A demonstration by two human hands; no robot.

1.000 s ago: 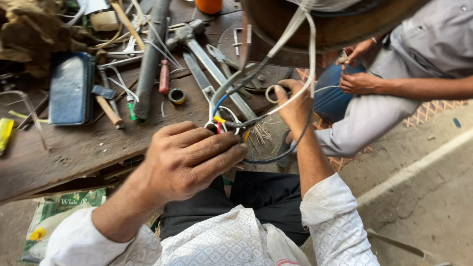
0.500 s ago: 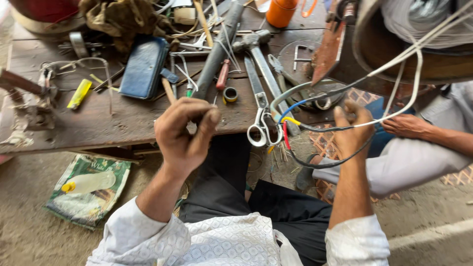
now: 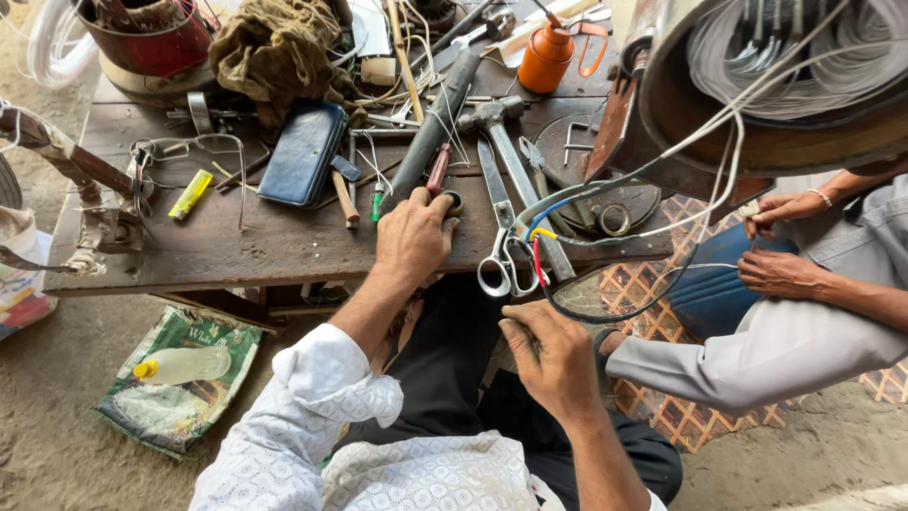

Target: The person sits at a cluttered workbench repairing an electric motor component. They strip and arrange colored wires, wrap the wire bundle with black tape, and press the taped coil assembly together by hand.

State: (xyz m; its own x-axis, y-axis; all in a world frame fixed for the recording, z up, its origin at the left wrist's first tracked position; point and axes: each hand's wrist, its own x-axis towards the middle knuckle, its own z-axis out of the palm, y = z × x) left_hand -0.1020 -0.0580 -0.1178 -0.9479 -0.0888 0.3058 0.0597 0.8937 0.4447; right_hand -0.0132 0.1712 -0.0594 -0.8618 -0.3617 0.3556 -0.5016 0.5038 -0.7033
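Nearest, right hand [image 3: 553, 355] low over the lap, fingers curled around a dark cable [image 3: 605, 317] that loops up toward the bench edge; grip closed on it. Coloured wire ends [image 3: 539, 241], blue, yellow and red, fanning out just above that hand, beside the scissors [image 3: 498, 270] hanging over the bench lip. Left hand [image 3: 413, 237] flat-knuckled on the wooden bench [image 3: 236, 251], fingertips pressed down at a small metal ring [image 3: 452, 201] and the red-handled screwdriver [image 3: 438, 170]; whether anything is pinched, cannot tell. Further in: hammer [image 3: 497, 114], long grey tube [image 3: 430, 132], dark blue case [image 3: 303, 151], yellow marker [image 3: 191, 194]. At the far edge, orange oil can [image 3: 546, 57] and a crumpled brown rag [image 3: 274, 52]. Upper right, large round motor housing [image 3: 785, 142] with pale windings and white leads trailing down. To the right, another person's hands [image 3: 780, 241] in grey sleeves, close together under the housing. On the ground at left, bottle with yellow cap [image 3: 180, 364] on a green bag.
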